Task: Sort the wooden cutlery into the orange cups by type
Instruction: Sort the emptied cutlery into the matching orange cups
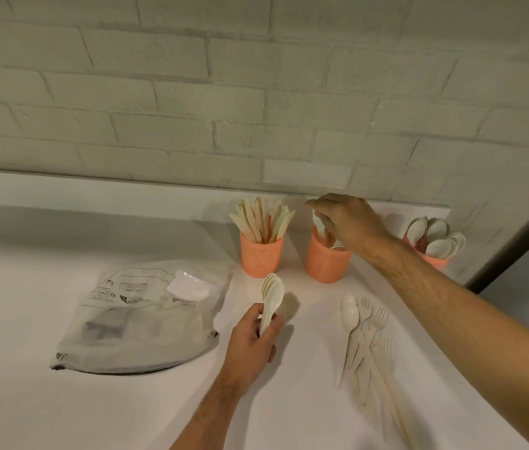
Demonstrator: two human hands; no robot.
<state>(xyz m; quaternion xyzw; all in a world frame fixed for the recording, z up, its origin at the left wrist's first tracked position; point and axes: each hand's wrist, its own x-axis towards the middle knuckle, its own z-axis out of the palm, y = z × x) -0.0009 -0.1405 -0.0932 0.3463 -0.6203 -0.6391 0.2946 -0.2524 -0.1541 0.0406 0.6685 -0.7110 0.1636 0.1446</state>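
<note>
- The white table (62, 401) carries all the things; places below are given from the middle orange perforated plastic cup (325, 263).
- Nearest to the camera, in front of the middle cup and a little to its right, a loose pile of pale wooden forks and spoons (367, 345) lies flat on the table, with the handles pointing toward the camera.
- In front of the middle cup and to its left, the left hand (252, 339) is raised over the table. Its fingers (274, 323) and thumb are curled around the handles of a small stack of pale wooden spoons (272, 295), and the bowls of the spoons point up and away from the camera.
- Far to the left of the middle cup and nearer to the camera, a crumpled translucent plastic bag with printed labels (140, 319) lies on the table; something dark shows through it.
- The right hand (347, 222) is directly above the middle cup, the arm coming from the lower right. Its fingers are bent downward and pinch a pale wooden utensil (318, 224) that stands in the mouth of this cup; I cannot tell which type it is.
- Just to the left of the middle cup stands a second orange perforated cup (260, 254), full of upright pale wooden knives (261, 220).
- Well to the right of the middle cup, close to the white brick wall (256, 92), stands a third orange cup (432, 258), partly hidden by the right arm. It holds pale wooden spoons with bowls up (436, 237).
</note>
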